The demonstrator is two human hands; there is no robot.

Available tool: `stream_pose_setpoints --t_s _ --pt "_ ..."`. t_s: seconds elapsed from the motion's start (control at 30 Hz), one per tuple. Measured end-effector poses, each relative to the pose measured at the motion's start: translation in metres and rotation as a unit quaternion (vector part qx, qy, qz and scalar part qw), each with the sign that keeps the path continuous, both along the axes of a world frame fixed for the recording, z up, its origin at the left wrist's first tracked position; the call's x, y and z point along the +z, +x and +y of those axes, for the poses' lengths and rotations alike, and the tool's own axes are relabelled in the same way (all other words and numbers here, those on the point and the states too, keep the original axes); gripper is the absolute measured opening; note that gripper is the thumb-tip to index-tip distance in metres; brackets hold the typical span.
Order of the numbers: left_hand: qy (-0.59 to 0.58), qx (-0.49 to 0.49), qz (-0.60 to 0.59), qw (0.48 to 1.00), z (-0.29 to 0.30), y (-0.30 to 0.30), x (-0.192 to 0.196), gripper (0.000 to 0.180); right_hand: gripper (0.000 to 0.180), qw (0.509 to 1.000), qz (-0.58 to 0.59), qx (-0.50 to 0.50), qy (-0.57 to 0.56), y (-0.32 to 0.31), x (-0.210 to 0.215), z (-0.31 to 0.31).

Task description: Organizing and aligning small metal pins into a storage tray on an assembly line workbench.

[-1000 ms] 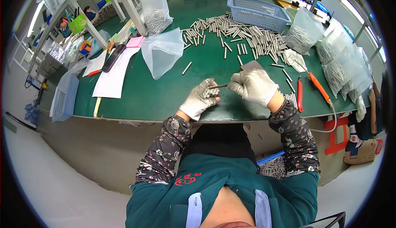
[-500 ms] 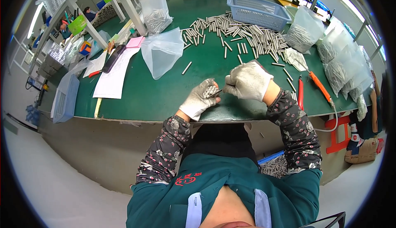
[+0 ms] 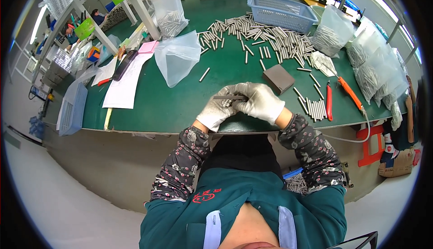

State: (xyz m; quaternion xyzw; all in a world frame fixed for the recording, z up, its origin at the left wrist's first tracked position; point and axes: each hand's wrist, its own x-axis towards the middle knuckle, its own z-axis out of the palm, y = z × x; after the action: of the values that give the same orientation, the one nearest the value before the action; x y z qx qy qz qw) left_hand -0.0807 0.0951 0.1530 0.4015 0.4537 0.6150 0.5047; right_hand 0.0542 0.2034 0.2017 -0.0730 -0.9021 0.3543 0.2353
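My left hand (image 3: 213,114), in a white glove, is closed around a bundle of short metal pins (image 3: 227,103) whose round ends show. Across the top of the bundle lies a thin dark strip (image 3: 225,97). My right hand (image 3: 260,102), gloved too, is closed on the strip's right end, its fingers meeting the left hand's. Just beyond the right hand a brown-grey block (image 3: 278,78) rests on the green table (image 3: 149,100). Right of that hand, several loose pins (image 3: 317,109) lie side by side near the table edge.
A wide pile of pins (image 3: 270,35) spreads before a blue basket (image 3: 282,14). Bags of pins (image 3: 333,31) stand at right, near red-handled pliers (image 3: 329,101) and an orange tool (image 3: 349,92) with a hose. An empty-looking plastic bag (image 3: 177,57) and papers (image 3: 122,89) lie left.
My right hand has moved left and slightly down, against the left hand. The dark strip now shows across the pins. The block and the row of pins have come into sight.
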Motion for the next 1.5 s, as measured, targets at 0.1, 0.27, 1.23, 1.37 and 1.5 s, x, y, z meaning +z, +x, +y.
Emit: stream_pose_setpoints --t_s 0.1,0.27,1.23,1.37,1.5 --pt "0.015 0.023 0.102 0.994 0.002 -0.002 -0.005 0.045 0.026 0.998 0.021 -0.021 0.058 -0.003 0.001 -0.009" --pt "-0.036 0.033 0.092 0.995 0.002 0.000 -0.001 0.048 0.026 0.999 0.007 -0.033 0.026 -0.004 -0.007 -0.004" --pt "-0.023 0.111 0.171 0.979 0.003 -0.001 -0.017 0.062 0.013 0.697 0.062 -0.069 -0.711 0.001 -0.005 -0.036" --pt "-0.030 0.108 0.197 0.974 0.003 -0.001 -0.015 0.063 0.013 0.701 0.057 -0.055 -0.709 0.001 -0.006 -0.035" --pt "-0.025 0.111 0.182 0.977 0.003 -0.003 -0.020 0.064 0.007 0.715 0.030 -0.068 -0.695 -0.002 -0.004 -0.034"
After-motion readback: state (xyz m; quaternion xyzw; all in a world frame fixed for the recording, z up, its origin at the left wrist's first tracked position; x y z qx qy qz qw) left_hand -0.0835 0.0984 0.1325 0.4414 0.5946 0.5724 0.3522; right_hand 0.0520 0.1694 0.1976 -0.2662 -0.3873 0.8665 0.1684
